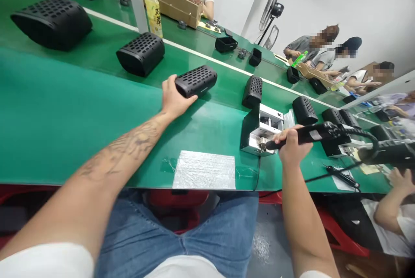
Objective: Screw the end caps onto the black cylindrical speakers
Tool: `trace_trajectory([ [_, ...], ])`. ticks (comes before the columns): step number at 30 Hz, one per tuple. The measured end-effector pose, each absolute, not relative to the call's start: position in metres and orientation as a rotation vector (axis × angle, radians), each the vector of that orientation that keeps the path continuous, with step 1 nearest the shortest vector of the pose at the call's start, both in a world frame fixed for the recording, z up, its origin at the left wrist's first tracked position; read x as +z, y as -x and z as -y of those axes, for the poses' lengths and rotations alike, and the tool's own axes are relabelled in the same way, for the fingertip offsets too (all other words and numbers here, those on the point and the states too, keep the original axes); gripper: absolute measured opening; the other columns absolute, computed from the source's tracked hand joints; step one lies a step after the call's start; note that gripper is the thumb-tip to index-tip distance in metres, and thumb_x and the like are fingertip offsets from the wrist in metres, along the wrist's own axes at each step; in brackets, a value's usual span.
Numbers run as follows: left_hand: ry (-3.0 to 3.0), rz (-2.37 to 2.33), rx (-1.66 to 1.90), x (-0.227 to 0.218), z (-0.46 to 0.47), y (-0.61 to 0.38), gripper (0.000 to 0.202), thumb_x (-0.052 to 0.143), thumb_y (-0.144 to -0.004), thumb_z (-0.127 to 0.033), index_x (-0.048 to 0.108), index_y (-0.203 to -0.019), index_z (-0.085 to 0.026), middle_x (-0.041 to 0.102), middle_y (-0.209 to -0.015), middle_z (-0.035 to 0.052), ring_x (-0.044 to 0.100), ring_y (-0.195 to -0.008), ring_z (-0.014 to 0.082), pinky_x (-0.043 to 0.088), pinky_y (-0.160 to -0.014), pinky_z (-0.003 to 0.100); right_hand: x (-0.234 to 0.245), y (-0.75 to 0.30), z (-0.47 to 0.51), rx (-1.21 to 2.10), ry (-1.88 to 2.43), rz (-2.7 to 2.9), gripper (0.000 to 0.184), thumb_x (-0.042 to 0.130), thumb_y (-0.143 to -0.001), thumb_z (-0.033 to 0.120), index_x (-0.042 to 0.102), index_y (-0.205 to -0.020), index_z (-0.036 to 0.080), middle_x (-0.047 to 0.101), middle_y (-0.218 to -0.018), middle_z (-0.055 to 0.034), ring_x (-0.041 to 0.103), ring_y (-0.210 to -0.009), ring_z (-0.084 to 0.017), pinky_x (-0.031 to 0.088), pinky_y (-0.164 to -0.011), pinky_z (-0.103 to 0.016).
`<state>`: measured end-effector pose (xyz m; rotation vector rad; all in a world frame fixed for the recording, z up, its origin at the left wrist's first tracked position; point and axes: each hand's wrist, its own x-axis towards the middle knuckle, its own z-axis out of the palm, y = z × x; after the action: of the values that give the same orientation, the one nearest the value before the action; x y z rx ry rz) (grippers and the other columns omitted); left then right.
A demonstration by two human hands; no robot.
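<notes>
Green conveyor bench (65, 118), left hand (173, 98) fingers clasped around black speaker shell (196, 81), right hand (292, 146) gripping electric screwdriver (311, 133)

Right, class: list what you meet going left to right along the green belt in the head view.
Large black casing, smaller black casing, left hand, gripped casing, upright casing, white box, right hand holding a black screwdriver.
</notes>
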<state>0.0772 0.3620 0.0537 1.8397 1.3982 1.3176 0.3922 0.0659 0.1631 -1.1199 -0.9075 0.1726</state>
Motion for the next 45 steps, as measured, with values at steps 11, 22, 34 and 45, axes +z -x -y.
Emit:
trace_trajectory([
  [11,-1.861,-1.723,1.436,0.049,-0.472,-0.115,0.086,0.086,-0.101,-0.052,0.053,-0.169,-0.011,0.046,-0.183,0.0313,0.029,-0.182,0.048,0.017,-0.149,0.071,0.147,-0.405,-0.006,0.413,1.097,0.99,0.038,0.101,-0.084,0.06,0.085,-0.101,0.029,0.068,-0.061,0.0025,0.061,-0.045,-0.02,0.062,-0.051,-0.044],
  [22,-1.437,-1.676,1.499,0.09,-0.482,0.056,0.091,0.101,-0.091,-0.06,0.063,-0.156,-0.009,0.059,-0.157,0.012,0.055,-0.157,0.0303,0.039,-0.138,0.062,0.163,-0.346,-0.028,0.609,0.966,0.978,0.042,0.1,-0.085,0.067,0.088,-0.107,0.034,0.066,-0.057,0.0047,0.055,-0.04,-0.019,0.056,-0.044,-0.04],
  [34,-2.139,-0.858,1.032,0.055,-0.15,0.06,0.086,0.104,-0.085,-0.057,0.069,-0.158,-0.027,0.068,-0.165,0.0155,0.068,-0.156,0.0423,0.057,-0.136,0.063,0.21,-0.297,0.024,0.448,0.766,1.058,0.048,0.095,-0.091,0.072,0.082,-0.108,0.029,0.068,-0.06,0.0083,0.06,-0.04,-0.016,0.06,-0.046,-0.032],
  [45,-2.286,-0.503,1.045,0.014,-0.123,0.034,0.099,0.1,-0.091,-0.041,0.049,-0.176,-0.031,0.049,-0.176,0.0237,0.056,-0.167,0.0493,0.054,-0.135,0.076,0.181,-0.274,0.021,0.474,0.798,1.11,0.05,0.095,-0.092,0.072,0.075,-0.106,0.029,0.068,-0.06,0.0099,0.061,-0.041,-0.014,0.062,-0.048,-0.031],
])
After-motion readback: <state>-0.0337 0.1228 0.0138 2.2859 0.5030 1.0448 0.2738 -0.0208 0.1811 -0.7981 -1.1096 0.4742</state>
